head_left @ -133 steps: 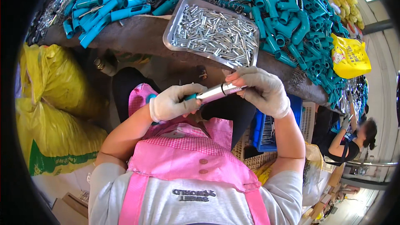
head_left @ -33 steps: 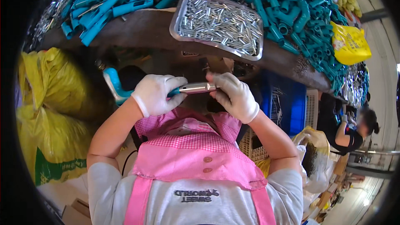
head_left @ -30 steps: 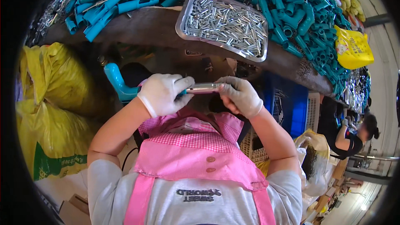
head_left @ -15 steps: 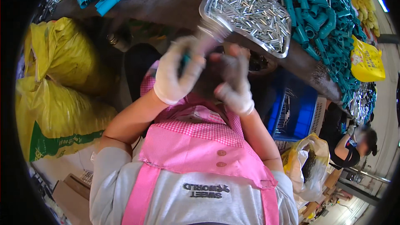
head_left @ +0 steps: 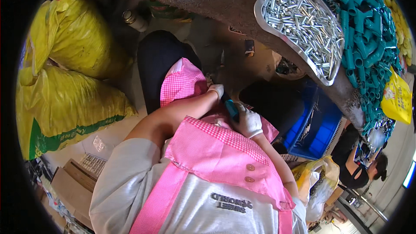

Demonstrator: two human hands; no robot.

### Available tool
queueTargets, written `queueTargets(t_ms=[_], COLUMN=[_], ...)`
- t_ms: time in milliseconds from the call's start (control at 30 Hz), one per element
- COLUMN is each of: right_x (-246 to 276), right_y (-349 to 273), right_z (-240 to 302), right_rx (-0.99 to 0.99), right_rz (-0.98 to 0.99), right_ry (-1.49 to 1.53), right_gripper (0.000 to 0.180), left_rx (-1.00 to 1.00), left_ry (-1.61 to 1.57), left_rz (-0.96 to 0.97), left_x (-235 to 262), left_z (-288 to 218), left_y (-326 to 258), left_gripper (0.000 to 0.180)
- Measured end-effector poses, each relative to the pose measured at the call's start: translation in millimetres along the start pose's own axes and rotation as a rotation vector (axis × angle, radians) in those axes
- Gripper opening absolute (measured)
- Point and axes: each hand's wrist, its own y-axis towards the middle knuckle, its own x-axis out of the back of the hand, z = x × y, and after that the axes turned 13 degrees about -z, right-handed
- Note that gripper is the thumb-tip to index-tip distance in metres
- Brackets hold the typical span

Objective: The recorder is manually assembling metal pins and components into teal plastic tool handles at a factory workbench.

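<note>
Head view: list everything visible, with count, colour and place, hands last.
Sacks: two, yellow, stacked at left.
Tray: one, metal, on the bench at top right, full of small silver tubes.
Fittings: many, teal, heaped right of the tray.
Bag: one, yellow, far right.
Crate: one, blue, under the bench.
Can: one, pale, on the floor at top.
Box: one, brown cardboard, lower left.
Apron: one, pink checked, on the person.
Co-worker: one, seated at right.
Teal part: one, between the hands.
Left hand: white glove, on the teal part.
Right hand: white glove, gripping the teal part.
</note>
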Motion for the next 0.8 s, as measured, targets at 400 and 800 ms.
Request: queueTargets(t_ms=[400,800], right_x=[1,-7], right_y=[26,131], right_z=[9,56], right_rx=[-0.013,-0.040], right_rz=[0.078,0.221], right_ry=[-0.006,-0.074], right_gripper=[0.055,0.029], left_rx=[0.031,0.401], left_ry=[-0.052,-0.682], left_rz=[0.012,-0.142], left_x=[-186,30], left_z=[49,83], left_y=[103,45], left_gripper=[0.021,0.031])
